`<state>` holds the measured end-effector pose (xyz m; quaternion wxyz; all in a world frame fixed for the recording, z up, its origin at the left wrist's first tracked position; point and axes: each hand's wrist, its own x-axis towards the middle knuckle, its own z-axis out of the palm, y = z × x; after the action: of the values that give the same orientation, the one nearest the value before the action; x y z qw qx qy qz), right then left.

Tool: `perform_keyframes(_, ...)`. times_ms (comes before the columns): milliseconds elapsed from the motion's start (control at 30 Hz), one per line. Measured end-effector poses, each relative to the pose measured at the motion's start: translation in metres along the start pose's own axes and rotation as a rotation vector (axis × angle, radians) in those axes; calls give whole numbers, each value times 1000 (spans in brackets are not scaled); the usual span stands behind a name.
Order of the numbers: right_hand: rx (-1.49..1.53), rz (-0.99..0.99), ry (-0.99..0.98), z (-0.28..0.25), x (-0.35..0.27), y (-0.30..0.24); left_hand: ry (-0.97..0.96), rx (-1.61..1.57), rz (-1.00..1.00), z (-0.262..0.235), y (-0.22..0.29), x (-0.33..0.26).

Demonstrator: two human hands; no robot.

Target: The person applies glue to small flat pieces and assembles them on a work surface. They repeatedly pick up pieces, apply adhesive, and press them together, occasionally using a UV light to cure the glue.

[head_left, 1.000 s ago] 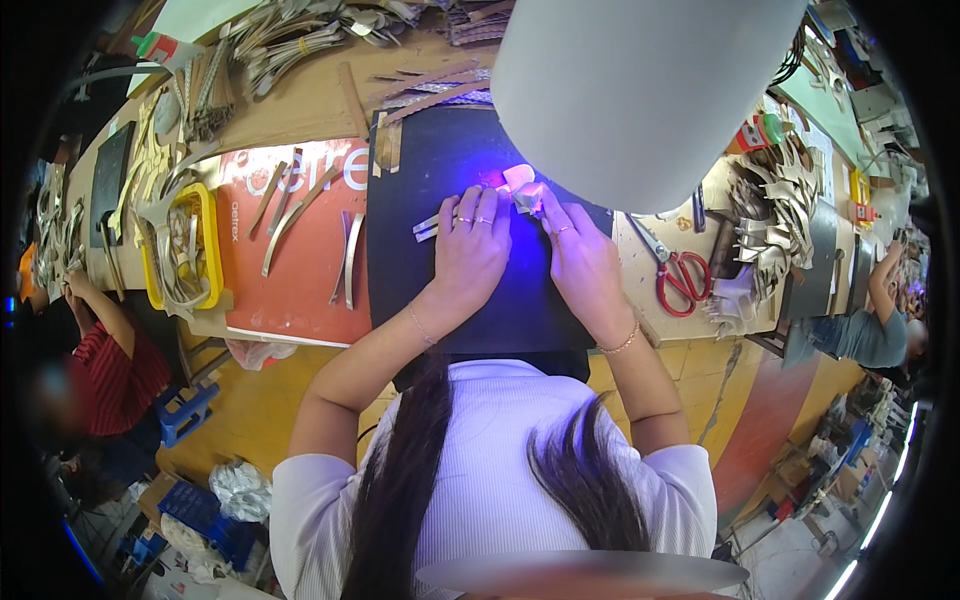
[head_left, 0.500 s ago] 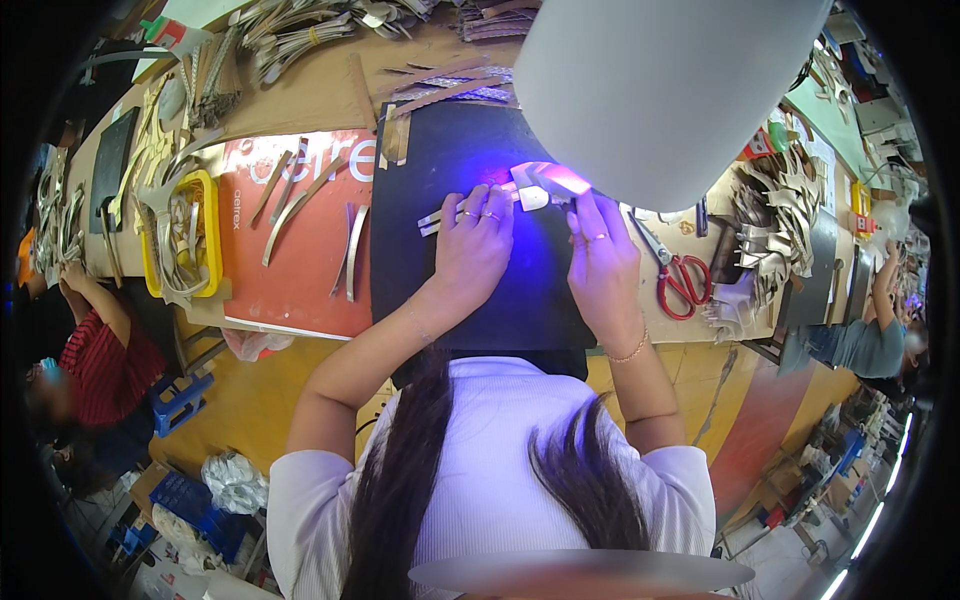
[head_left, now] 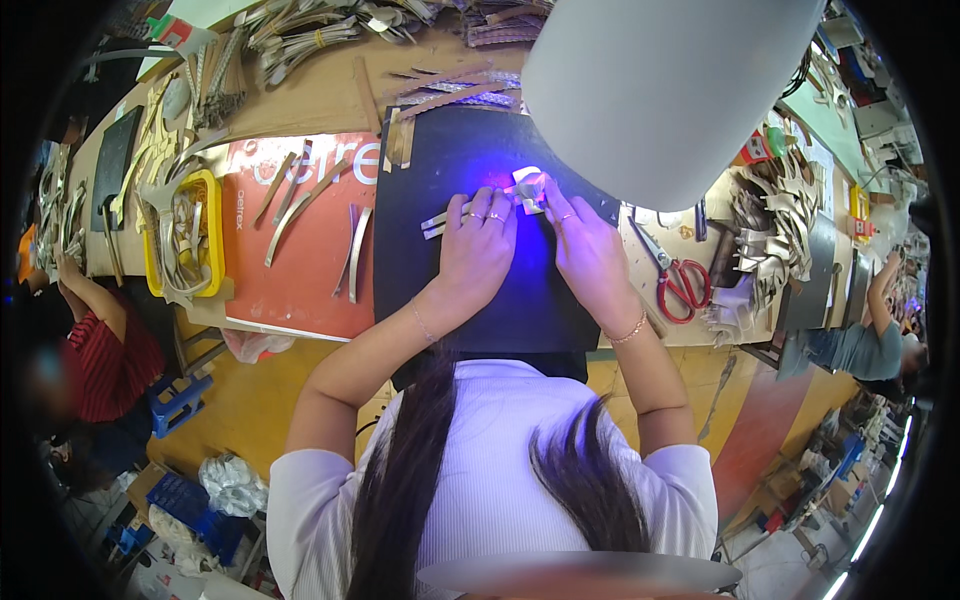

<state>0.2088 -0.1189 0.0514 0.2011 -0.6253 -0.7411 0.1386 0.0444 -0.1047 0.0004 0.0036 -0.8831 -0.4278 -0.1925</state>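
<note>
Both of my hands work on one pale, shiny strap piece over the black mat, in bright violet light. My left hand is closed over its narrow part, and two thin pale tails stick out left of the fingers. At the wider white end, my right hand has its fingertips pressed onto the piece, close beside the left fingers. Glare and fingers hide how that end is folded. A large white lamp-like housing hangs just beyond my right hand.
Red-handled scissors lie to the right, near a pile of metallic strap pieces. On the left are a red sheet with loose strips and a yellow basket. Bundled straps line the back. Other people sit at both sides.
My right hand has moved left, closer to my left hand. The bright flap that stretched to the right now looks drawn in under the fingertips. The left hand stays nearly in place.
</note>
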Motion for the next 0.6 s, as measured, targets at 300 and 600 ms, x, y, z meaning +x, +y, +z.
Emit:
perform_keyframes(300,-4,-55,41,8,2,6,-56,5,-28,1,-1,0)
perform_keyframes(600,66,50,4,0,5,3,-20,-187,-92,1,-12,5)
